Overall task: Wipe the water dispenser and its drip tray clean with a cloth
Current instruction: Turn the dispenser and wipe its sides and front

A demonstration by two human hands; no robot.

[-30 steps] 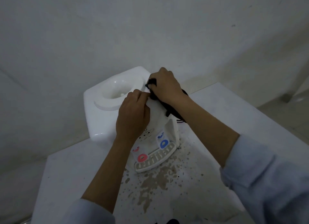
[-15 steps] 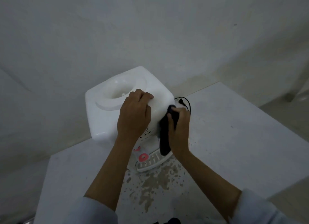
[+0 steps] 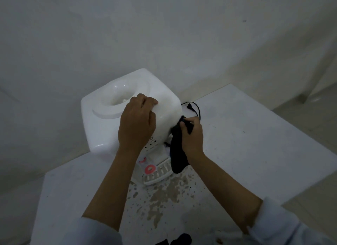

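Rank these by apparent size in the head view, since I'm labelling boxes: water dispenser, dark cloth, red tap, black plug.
1. water dispenser
2. dark cloth
3. red tap
4. black plug, though it lies farther from the camera, so ranks 3 and 4 are unsure.

Dim white wall [image 3: 164, 34], stained table [image 3: 255, 144]

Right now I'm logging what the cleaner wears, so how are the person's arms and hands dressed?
Both hands, left hand and right hand, are bare: no gloves, and no rings or watch visible. Forearms are uncovered. Pale, light-blue sleeves sit pushed up near the elbows, the left sleeve and right sleeve.
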